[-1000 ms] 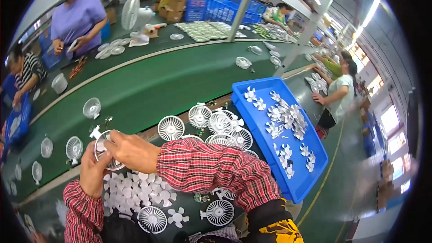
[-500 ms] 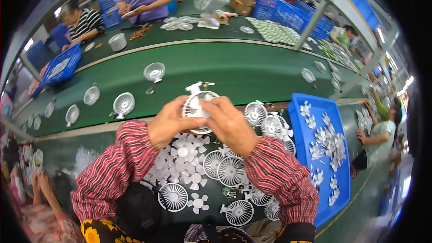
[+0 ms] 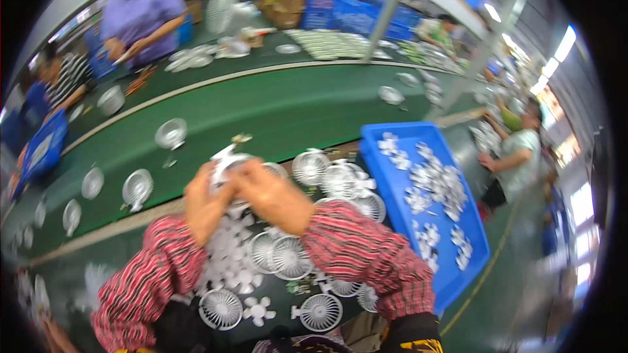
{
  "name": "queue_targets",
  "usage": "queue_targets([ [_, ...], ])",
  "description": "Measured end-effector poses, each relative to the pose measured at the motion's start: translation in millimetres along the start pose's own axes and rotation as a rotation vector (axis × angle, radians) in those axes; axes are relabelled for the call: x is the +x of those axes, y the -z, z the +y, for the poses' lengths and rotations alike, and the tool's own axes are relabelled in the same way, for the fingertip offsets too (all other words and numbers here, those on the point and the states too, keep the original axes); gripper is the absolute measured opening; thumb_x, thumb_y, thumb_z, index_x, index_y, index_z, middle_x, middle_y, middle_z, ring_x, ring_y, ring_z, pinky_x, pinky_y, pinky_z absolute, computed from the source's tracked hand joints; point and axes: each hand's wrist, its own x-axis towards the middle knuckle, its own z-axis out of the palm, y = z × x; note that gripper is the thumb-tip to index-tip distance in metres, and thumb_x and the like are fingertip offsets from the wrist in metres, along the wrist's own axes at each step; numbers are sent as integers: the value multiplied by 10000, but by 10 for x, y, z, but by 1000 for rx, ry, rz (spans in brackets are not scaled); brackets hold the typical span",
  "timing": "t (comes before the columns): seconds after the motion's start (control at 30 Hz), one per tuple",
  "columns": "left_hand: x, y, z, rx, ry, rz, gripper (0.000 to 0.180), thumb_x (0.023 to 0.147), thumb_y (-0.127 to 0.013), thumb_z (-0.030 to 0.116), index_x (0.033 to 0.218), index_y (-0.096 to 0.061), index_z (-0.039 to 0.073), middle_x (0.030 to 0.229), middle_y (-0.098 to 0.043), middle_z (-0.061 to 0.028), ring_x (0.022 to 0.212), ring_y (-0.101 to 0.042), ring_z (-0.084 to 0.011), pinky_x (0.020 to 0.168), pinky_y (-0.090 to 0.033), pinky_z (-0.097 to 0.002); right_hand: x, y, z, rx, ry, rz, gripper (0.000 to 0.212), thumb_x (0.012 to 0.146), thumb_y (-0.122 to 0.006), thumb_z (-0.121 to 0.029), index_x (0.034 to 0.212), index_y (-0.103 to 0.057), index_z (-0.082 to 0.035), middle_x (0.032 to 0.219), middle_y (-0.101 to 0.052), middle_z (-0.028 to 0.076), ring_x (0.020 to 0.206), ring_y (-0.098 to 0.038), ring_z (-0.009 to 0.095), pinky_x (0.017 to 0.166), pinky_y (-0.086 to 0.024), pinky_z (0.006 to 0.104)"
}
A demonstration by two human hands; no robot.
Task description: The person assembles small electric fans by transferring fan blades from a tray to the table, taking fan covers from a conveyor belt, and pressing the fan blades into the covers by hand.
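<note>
Both hands are together over the near edge of the belt, closed around a small white fan housing [image 3: 226,159]. My left hand [image 3: 204,202] grips its left side, and my right hand [image 3: 278,199] covers its front and right. A small part on wires hangs off its far end; the fingers hide most of the ring, and motion blurs it. Below my hands lies a pile of white fan blades [image 3: 226,258]. Beside the pile sit round fan grilles [image 3: 291,257], with another grille [image 3: 220,308] and a single fan blade [image 3: 259,312] nearer me.
A blue tray [image 3: 451,287] of white fan blades stands at my right. Fan housings [image 3: 138,188] ride spaced along the green belt [image 3: 275,101]. Across it, a person in purple [image 3: 140,19] handles a part; another person [image 3: 517,157] works at the far right.
The view has swung to the right, so the belt, tray and parts sit further left in the picture. Both hands still hold the fan housing, the right one now covering more of it.
</note>
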Motion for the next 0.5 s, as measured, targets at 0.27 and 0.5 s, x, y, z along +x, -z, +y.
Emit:
queue_targets([
  [0.27,17,-7,406,-261,82,-146,335,879,-621,75,1165,-495,-45,996,-612,-68,861,-582,-99,730,-493,-239,141,339,231,476,-257,56,627,685,-809,-267,1166,-527,17,1042,-590,152,967,-592,251,823,-475,328],
  [0.5,111,54,412,-418,335,-177,343,878,-612,91,1186,-517,-26,1005,-636,-80,842,-629,-129,725,-530,-253,71,365,513,803,-533,-34,565,706,-797,-186,1174,-528,-18,1074,-612,155,952,-634,217,866,-488,318],
])
